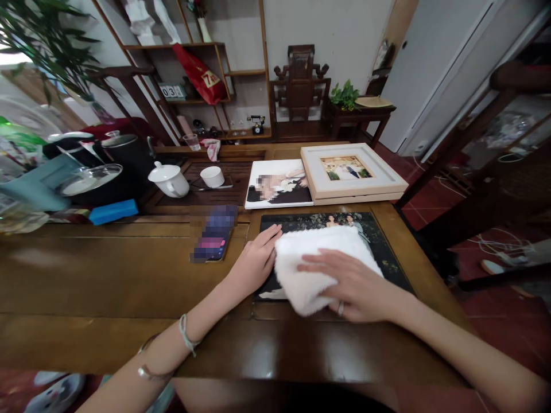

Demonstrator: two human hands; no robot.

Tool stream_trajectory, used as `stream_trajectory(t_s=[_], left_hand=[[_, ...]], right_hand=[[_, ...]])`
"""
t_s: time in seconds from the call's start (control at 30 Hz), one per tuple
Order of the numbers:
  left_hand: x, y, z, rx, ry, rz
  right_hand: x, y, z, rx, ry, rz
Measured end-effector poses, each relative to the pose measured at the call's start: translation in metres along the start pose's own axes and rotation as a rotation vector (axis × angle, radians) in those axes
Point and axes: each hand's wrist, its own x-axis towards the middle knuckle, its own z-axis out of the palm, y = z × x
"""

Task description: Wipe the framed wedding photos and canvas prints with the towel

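A dark photo print lies flat on the wooden table in front of me. A white fluffy cloth rests on it. My right hand lies on the cloth with its fingers stretched out, pressing it down; a ring shows on one finger. My left hand rests flat at the print's left edge, fingers out and touching the frame and the cloth's side. A phone lies just left of that hand.
Behind the print lie a white-edged photo and a pale wooden picture frame. A tea tray with a white teapot and cup sits at the back left, beside a blue box, pots and lids. Shelves and a chair stand behind.
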Motion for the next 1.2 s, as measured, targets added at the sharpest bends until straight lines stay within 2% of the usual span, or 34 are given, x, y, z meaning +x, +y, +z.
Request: stream_trajectory(t_s=[0.13,0.23,0.3,0.37,0.53,0.6,0.67,0.73,0.87,0.97,1.07,1.2], left_hand=[[0.001,0.003,0.0,0.022,0.037,-0.009],[0.0,0.004,0.0,0.035,0.026,-0.005],[0.001,0.004,0.0,0.038,0.022,-0.007],[0.001,0.004,-0.001,0.037,0.02,-0.012],[0.0,0.001,-0.001,0.01,0.001,-0.012],[0.0,-0.001,0.0,-0.005,-0.016,0.005],[-0.001,-0.002,0.0,-0.013,-0.021,0.018],[0.0,-0.001,0.0,-0.008,-0.004,0.008],[0.002,0.003,-0.001,0.019,0.021,-0.01],[0.002,0.004,-0.001,0.025,0.029,0.001],[0.001,0.003,0.0,0.023,0.041,0.006],[0.001,0.002,0.001,0.03,0.045,0.005]], right_hand=[[-0.023,0.052,-0.013,-0.086,0.132,0.197],[-0.036,0.073,-0.016,-0.164,0.197,0.29],[-0.036,0.068,-0.014,-0.214,0.209,0.302],[-0.028,0.05,-0.01,-0.236,0.177,0.266],[0.001,-0.02,0.007,-0.151,0.016,0.033],[0.007,-0.034,0.012,-0.11,-0.004,-0.056],[0.008,-0.033,0.012,-0.07,-0.018,-0.085],[0.003,-0.016,0.005,-0.048,-0.023,-0.045],[-0.021,0.034,-0.015,-0.136,0.057,0.203],[-0.037,0.055,-0.026,-0.278,0.08,0.398],[-0.037,0.044,-0.026,-0.405,0.01,0.428],[-0.017,-0.003,-0.013,-0.425,-0.081,0.261]])
